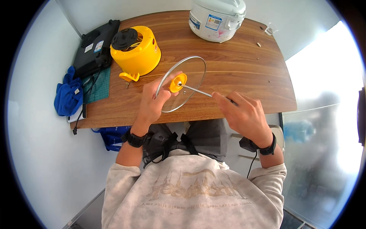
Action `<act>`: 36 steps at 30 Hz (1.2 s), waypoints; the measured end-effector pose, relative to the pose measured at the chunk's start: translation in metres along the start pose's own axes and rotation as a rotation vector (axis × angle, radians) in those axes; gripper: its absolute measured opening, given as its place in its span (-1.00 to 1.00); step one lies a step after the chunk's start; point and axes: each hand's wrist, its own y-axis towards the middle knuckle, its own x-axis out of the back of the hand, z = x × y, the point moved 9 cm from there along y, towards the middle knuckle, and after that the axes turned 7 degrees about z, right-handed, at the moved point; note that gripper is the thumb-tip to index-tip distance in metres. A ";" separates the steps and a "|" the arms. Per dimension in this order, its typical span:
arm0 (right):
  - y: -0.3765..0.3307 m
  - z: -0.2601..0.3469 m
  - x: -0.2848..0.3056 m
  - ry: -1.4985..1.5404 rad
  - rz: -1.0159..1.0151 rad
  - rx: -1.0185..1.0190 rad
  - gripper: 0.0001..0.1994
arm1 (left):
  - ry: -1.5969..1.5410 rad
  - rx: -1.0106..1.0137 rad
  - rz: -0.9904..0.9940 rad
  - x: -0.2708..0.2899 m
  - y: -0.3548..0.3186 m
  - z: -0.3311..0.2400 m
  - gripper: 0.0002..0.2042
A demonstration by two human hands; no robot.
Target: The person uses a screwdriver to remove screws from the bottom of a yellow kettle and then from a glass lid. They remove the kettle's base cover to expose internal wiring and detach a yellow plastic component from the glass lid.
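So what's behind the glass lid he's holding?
Through the glass lid the wooden table shows; the yellow knob and left hand cover what lies behind them.

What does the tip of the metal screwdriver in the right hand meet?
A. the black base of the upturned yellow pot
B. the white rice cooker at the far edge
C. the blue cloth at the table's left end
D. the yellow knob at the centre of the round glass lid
D: the thin metal screwdriver held by the right hand ends at the yellow knob of the round glass lid, which the left hand steadies.
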 end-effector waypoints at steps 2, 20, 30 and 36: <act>-0.001 0.001 -0.007 0.035 0.006 -0.011 -0.54 | -0.018 0.008 -0.015 0.001 0.000 0.002 -0.52; -0.019 -0.020 -0.091 1.360 0.260 -0.606 -0.64 | 0.056 -0.037 -0.088 0.010 -0.006 0.013 -0.51; -0.024 -0.007 -0.110 1.658 0.311 -0.598 -0.64 | -0.185 0.133 0.036 0.011 -0.004 0.016 -0.46; -0.015 -0.044 -0.081 1.399 -0.273 -0.425 -0.78 | -0.620 0.235 0.016 0.001 -0.005 0.026 -0.29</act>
